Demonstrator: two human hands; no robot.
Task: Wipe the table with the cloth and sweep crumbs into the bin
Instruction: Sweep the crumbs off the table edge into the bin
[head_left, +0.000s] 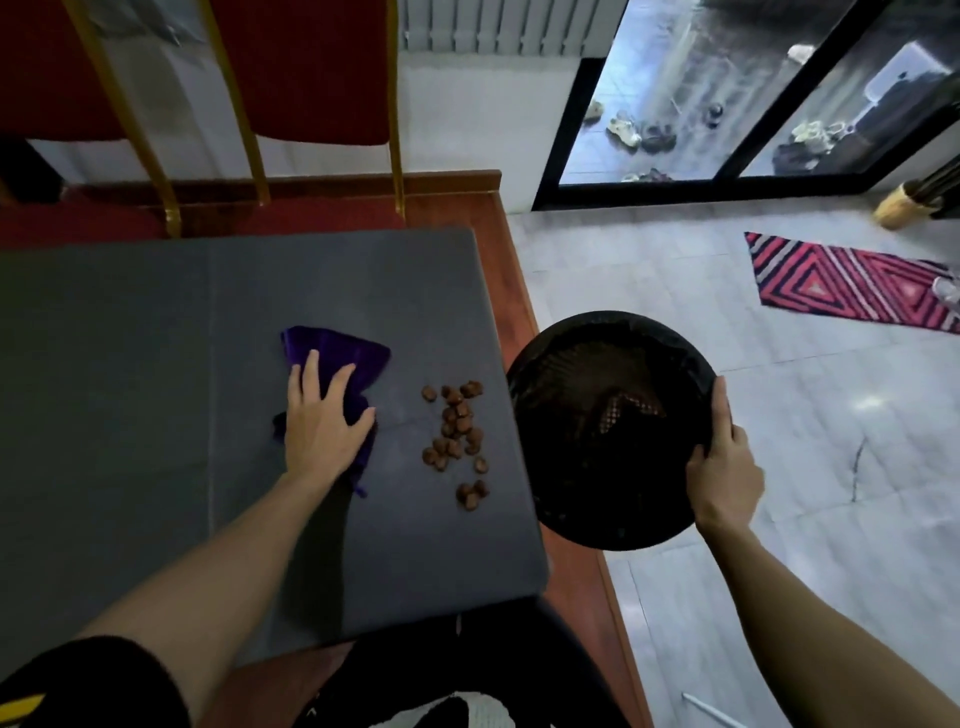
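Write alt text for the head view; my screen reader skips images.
A left hand presses a purple cloth on a grey table beside brown crumbs. The right hand grips a black mesh bin at the table's edge.

The left hand lies flat with its fingers spread out, palm down, pressing on the cloth. The left arm reaches forward. The right hand curls round the rim of the bin, arm stretched out.
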